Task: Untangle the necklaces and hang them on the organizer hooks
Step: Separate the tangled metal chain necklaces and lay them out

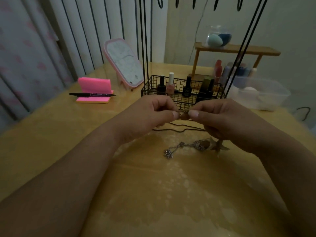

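Note:
My left hand (150, 115) and my right hand (220, 117) meet above the table, and both pinch a small brownish piece of a necklace (183, 115) between thumb and fingers. A thin dark cord (177, 129) trails on the table just below them. A silver chain necklace (181, 147) with a brown pendant lies on the table under my right hand, partly hidden by it. The black wire organizer (147, 48) rises behind my hands, with its hooks (194, 3) at the top edge of the view.
The organizer's wire basket (152, 82) holds several nail polish bottles. A pink mirror (123, 62), pink sticky notes (94, 86) and a black pen (92, 94) stand at the left. A wooden shelf (239, 49) with a glass jar and a clear plastic box (273, 93) stand at the right.

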`<state>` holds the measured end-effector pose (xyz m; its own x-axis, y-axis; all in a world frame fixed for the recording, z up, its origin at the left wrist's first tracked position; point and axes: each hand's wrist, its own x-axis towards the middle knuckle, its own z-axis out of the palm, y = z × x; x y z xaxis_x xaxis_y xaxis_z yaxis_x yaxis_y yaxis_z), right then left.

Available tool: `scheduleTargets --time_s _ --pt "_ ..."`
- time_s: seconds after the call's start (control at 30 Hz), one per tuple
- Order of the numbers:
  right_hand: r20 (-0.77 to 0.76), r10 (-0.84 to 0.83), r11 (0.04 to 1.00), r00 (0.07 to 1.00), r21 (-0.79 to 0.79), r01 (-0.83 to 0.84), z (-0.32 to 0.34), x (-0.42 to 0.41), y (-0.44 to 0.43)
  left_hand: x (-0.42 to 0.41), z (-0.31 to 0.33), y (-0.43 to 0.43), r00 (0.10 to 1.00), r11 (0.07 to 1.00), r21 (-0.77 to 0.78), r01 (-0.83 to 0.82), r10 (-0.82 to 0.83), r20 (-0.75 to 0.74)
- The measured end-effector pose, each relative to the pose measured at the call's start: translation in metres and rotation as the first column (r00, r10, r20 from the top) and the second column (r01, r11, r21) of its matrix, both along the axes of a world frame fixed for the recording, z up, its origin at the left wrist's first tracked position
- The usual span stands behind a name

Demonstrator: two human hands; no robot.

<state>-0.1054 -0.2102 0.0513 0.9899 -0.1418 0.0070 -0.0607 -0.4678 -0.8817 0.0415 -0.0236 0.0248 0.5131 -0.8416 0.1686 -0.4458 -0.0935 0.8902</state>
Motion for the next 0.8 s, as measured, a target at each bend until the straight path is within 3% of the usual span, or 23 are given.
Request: scheduleTargets --time_s 0.17,0.43,0.63,0.8 --pt "-0.005 -0.013 0.994 1.0 -0.104 0.013 -0.008 0.002 0.009 -0.001 0.0 -0.001 0.999 1.0 0.019 0.022 -0.023 0.046" --pt "-0.054 -0.055 0.998 0.997 0.027 0.056 0.004 0.007 0.025 -0.006 0.002 0.0 0.98 0.992 -0.031 0.118 -0.122 -0.16" --pt "-0.051 -0.082 0.991 0.995 0.104 0.087 -0.003 0.008 0.026 -0.005 0.006 0.003 0.986 0.993 -0.018 0.118 -0.119 -0.115" --pt "-0.083 -0.07 0.996 0.994 -0.057 0.065 0.005 0.005 0.018 0.0 0.005 0.004 0.981 0.991 0.011 0.136 -0.134 -0.138"
